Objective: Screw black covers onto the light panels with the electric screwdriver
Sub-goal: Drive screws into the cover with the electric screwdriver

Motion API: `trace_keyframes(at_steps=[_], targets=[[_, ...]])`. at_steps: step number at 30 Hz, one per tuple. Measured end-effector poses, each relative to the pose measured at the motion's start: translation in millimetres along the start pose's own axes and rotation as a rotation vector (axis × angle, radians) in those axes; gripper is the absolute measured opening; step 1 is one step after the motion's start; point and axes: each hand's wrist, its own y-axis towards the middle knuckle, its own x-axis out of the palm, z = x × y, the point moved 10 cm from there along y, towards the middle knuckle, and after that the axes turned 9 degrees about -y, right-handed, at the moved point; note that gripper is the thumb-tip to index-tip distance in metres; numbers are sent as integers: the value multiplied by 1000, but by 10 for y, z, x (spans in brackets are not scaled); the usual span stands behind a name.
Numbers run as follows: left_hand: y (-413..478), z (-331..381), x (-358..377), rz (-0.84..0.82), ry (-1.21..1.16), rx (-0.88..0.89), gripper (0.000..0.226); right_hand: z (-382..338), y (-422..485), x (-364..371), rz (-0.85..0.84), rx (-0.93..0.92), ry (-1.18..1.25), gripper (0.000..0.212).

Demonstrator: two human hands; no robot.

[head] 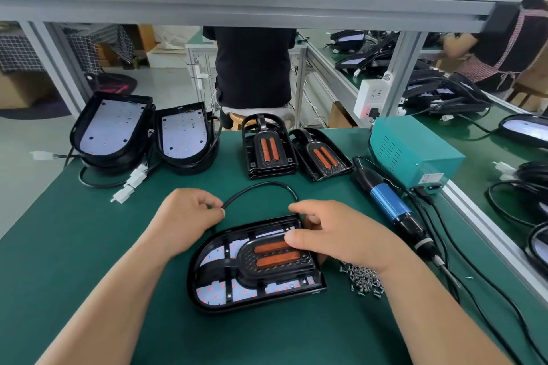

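On the green bench [89,246] right before us lies a light panel [213,293], a black D-shaped tray with a white board dotted red inside. A black cover [281,271] with two orange strips sits in it. Our left hand [189,216] pinches the panel's black cable [261,186]; our right hand [335,234] grips the panel's straight end, thumb on the cover. Beside it lie loose screws [363,278] and the blue electric screwdriver [391,207], untouched.

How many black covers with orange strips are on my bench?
3: one cover on the near panel under the right hand, one topping the rear stack, one right of it. The stack may hide more.
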Motion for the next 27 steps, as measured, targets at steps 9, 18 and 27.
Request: trace_keyframes(at_steps=[9,18,27], targets=[[-211,156,349,-306,-209,-32,51,118,117,32,51,1,289,53],[-489,386,683,-570,-220,11,51,141,206,-69,215,-85,464,46],[-501,398,644,-493,-433,-38,44,301,161,-107,278,74,840,49]])
